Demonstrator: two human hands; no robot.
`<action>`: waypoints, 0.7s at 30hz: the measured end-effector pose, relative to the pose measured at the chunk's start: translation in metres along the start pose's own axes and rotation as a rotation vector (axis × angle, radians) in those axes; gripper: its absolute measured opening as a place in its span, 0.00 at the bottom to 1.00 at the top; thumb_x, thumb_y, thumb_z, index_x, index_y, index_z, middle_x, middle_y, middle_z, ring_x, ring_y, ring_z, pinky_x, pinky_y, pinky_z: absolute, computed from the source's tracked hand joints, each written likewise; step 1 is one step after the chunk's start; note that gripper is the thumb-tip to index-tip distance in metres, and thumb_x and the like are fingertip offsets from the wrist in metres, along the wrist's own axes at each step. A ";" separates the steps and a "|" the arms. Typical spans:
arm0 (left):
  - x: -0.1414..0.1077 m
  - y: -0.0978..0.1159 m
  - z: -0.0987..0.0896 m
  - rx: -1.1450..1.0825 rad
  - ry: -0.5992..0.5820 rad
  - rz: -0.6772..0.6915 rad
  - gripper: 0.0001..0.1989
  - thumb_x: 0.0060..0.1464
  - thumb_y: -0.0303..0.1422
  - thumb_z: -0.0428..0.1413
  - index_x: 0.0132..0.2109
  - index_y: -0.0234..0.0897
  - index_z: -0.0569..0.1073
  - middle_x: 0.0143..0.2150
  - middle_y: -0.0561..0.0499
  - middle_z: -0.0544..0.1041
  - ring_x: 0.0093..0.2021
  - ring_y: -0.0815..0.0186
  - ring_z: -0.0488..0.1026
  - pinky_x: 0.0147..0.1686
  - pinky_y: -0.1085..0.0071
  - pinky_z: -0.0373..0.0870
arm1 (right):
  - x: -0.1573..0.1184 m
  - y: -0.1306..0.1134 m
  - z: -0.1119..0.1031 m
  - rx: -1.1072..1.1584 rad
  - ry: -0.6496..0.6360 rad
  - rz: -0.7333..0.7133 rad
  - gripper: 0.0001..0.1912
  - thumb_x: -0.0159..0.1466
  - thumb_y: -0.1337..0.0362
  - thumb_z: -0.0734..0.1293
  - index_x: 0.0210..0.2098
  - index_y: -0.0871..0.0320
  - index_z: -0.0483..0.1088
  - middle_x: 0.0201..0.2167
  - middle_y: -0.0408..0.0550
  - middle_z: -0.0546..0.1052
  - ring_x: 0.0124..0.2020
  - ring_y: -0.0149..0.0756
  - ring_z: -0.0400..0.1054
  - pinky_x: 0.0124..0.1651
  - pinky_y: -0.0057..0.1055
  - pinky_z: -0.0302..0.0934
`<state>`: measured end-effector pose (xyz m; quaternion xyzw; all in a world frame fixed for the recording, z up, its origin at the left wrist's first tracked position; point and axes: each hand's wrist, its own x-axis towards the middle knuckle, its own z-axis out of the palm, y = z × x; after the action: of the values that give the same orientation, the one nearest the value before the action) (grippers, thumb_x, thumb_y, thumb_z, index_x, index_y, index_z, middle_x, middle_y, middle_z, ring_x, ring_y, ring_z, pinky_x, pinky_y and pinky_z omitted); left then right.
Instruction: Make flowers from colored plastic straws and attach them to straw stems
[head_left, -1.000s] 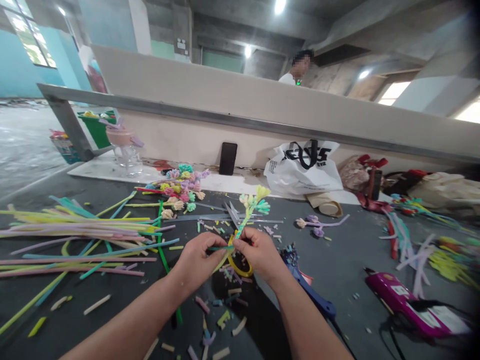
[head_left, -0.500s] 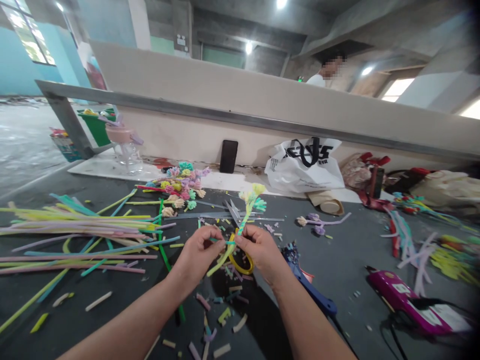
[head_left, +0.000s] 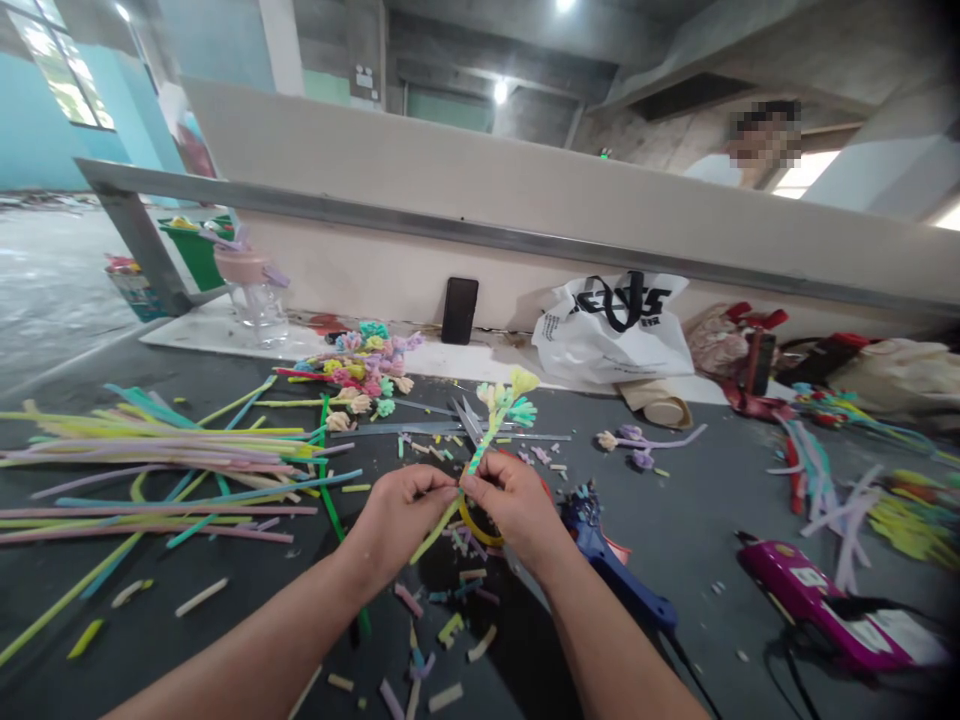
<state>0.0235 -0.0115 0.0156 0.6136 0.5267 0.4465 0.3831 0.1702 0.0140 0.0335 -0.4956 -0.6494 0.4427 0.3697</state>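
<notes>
My right hand (head_left: pixel 521 510) pinches the stem of a small pipe cleaner flower (head_left: pixel 480 455), whose yellow, cream and turquoise blooms point up and away from me. Turquoise and yellow spiral round its stem, and a loose yellow-green tail hangs toward the lower left. Fingertips of my left hand (head_left: pixel 397 515) are closed at the stem, beside the right thumb, on the end of a turquoise pipe cleaner that they now mostly hide. Directly behind and under the hands lie yellow-handled scissors (head_left: pixel 474 425), blades apart and pointing away.
Long pipe cleaners (head_left: pixel 165 450) are heaped at left, finished blooms (head_left: pixel 367 370) behind them. Cut scraps (head_left: pixel 450 630) litter the front. To the right lie a blue glue gun (head_left: pixel 630 585) and a magenta corded tool (head_left: pixel 810 590). A phone (head_left: pixel 459 310) and white bag (head_left: pixel 611 330) stand at the back.
My left fingertips have come up against the stem, and the turquoise strand seen between the hands is now mostly covered. Beyond the partition, a person has moved right.
</notes>
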 end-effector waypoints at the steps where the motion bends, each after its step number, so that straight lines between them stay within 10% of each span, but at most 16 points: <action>1: 0.000 -0.001 0.000 -0.105 -0.043 -0.083 0.11 0.50 0.36 0.54 0.26 0.34 0.72 0.21 0.55 0.69 0.23 0.71 0.63 0.23 0.76 0.56 | 0.000 -0.001 0.000 0.016 -0.009 -0.020 0.08 0.52 0.62 0.64 0.20 0.59 0.62 0.17 0.37 0.61 0.20 0.27 0.53 0.24 0.24 0.49; 15: -0.013 0.010 0.010 -1.403 -0.664 -0.535 0.07 0.42 0.27 0.60 0.26 0.30 0.67 0.17 0.58 0.56 0.18 0.77 0.54 0.25 0.76 0.57 | -0.010 -0.003 -0.002 0.360 -0.218 -0.183 0.10 0.52 0.59 0.68 0.25 0.58 0.66 0.23 0.41 0.63 0.23 0.28 0.56 0.25 0.25 0.51; 21: -0.008 0.006 0.006 -1.036 -0.393 -0.399 0.09 0.47 0.34 0.58 0.30 0.31 0.70 0.23 0.52 0.67 0.22 0.73 0.61 0.25 0.75 0.58 | -0.005 -0.002 -0.005 0.364 -0.145 -0.123 0.12 0.53 0.57 0.68 0.23 0.59 0.65 0.21 0.40 0.64 0.23 0.28 0.56 0.28 0.26 0.51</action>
<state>0.0304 -0.0202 0.0182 0.3066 0.2642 0.4427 0.8001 0.1752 0.0098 0.0365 -0.3468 -0.6126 0.5640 0.4317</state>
